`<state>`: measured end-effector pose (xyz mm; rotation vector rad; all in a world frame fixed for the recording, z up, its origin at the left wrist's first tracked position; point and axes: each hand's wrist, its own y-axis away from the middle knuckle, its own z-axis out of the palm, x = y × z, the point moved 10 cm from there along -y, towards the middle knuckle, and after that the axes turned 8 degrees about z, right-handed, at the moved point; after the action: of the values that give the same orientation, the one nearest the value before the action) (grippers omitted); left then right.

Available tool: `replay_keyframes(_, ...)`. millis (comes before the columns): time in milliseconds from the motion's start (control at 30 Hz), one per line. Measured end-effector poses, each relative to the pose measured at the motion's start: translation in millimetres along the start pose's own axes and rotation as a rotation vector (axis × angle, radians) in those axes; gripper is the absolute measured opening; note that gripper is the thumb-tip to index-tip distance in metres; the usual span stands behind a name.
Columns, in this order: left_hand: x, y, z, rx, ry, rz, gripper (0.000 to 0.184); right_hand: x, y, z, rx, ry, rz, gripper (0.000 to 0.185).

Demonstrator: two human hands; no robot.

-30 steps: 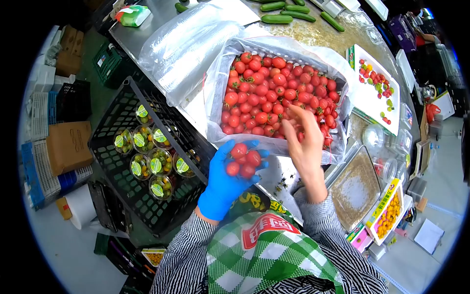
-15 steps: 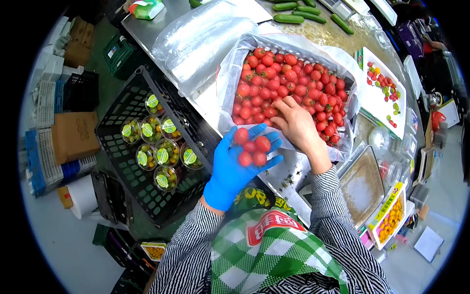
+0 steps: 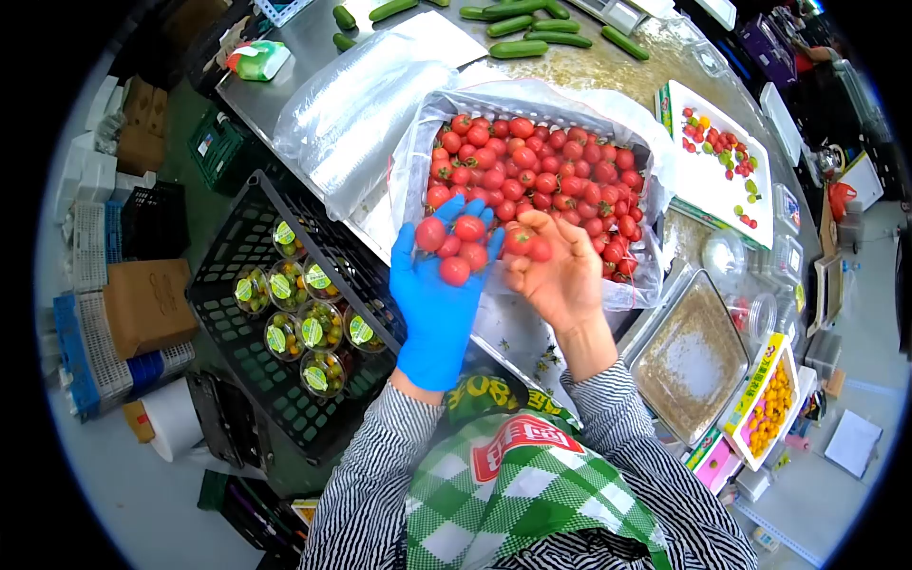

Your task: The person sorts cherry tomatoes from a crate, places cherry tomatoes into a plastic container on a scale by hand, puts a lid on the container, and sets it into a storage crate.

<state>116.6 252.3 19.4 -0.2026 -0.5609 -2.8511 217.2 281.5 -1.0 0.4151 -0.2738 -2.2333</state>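
Observation:
Several red cherry tomatoes (image 3: 456,248) rest on the palm and fingers of my left hand (image 3: 438,304), which wears a blue glove and faces up. Beside it, my bare right hand (image 3: 560,275) is turned palm up, its bent fingers holding a few tomatoes (image 3: 526,243). Both hands are over the near edge of a crate lined with clear plastic (image 3: 408,190). Many red tomatoes (image 3: 541,171) fill that crate, some with green stems.
A black crate (image 3: 228,328) at left holds labelled round tubs (image 3: 312,332). Plastic bags (image 3: 356,114) and cucumbers (image 3: 518,48) lie behind. On the right are a white tray (image 3: 708,185) with mixed tomatoes, a metal tray (image 3: 689,361) and a box of yellow tomatoes (image 3: 768,408).
My right hand has lifted from the crate's tomatoes and turned palm up with a few in it. My left hand has moved up, closer to the crate, still holding its tomatoes.

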Motion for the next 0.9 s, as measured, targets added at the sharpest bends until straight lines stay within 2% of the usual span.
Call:
replay_keyframes(100,2.1,-8.9,11.0,-0.143,-0.631,0.305,0.049,5.7,-6.0,-5.6,0.169,0.032,-0.140,0.038)
replay_keyframes(133,-3.9,-7.0,12.2,-0.127,-0.717,0.344,0.047,6.9,-4.9,-4.2,0.230,-0.014,-0.156,0.037)
replay_keyframes(167,-7.7,-3.7,21.6,-0.233,-0.820,0.417,0.036,7.0,-5.3,-3.1,0.221,-0.051,-0.177,0.038)
replay_keyframes(233,-17.0,8.7,44.6,-0.487,-1.206,0.696,0.038,5.8,-4.4,-2.7,0.207,-0.126,-0.220,0.039)
replay_keyframes(267,-21.7,11.1,45.7,-0.538,-1.350,0.748,0.045,5.4,-4.2,-4.0,0.212,-0.182,-0.235,0.038)
replay_keyframes(333,-21.6,13.2,51.4,-0.497,-1.284,0.768,0.047,3.8,-3.8,-6.8,0.222,-0.293,-0.265,0.038)
replay_keyframes(400,-18.3,7.5,46.1,-0.472,-1.081,0.734,0.048,3.9,-3.8,-11.2,0.232,-0.420,-0.296,0.037)
replay_keyframes(500,-9.8,5.2,41.3,-0.371,-0.893,0.752,0.050,1.3,-9.0,-1.5,-0.009,-0.505,-0.282,0.038)
replay_keyframes(567,-7.1,4.3,33.9,-0.267,-0.778,0.687,0.052,-4.3,-9.2,0.6,-0.047,-0.493,-0.308,0.039)
replay_keyframes(633,-11.0,4.1,20.2,-0.149,-0.631,0.530,0.054,-14.7,-6.5,4.5,-0.065,-0.429,-0.350,0.039)
replay_keyframes(667,-16.5,2.2,11.2,-0.096,-0.549,0.438,0.056,-21.5,-2.0,2.9,0.008,-0.333,-0.413,0.037)
replay_keyframes(733,-31.5,2.6,4.0,0.031,-0.337,0.243,0.055,-52.2,23.8,33.2,0.161,0.623,-0.764,0.040)
replay_keyframes(767,-40.6,5.1,-0.4,0.096,-0.230,0.146,0.055,-49.9,29.7,45.8,0.174,0.846,-0.818,0.045)
replay_keyframes(800,-47.7,5.6,4.5,0.028,-0.201,0.081,0.054,-46.6,36.4,58.0,0.191,1.058,-0.887,0.050)
replay_keyframes(833,-52.0,3.2,6.3,-0.013,-0.149,0.042,0.054,-41.9,35.5,55.7,0.129,1.071,-0.906,0.056)
replay_keyframes(900,-61.3,-5.4,6.0,-0.096,-0.045,-0.038,0.054,-44.6,37.0,45.9,0.165,0.848,-0.898,0.068)
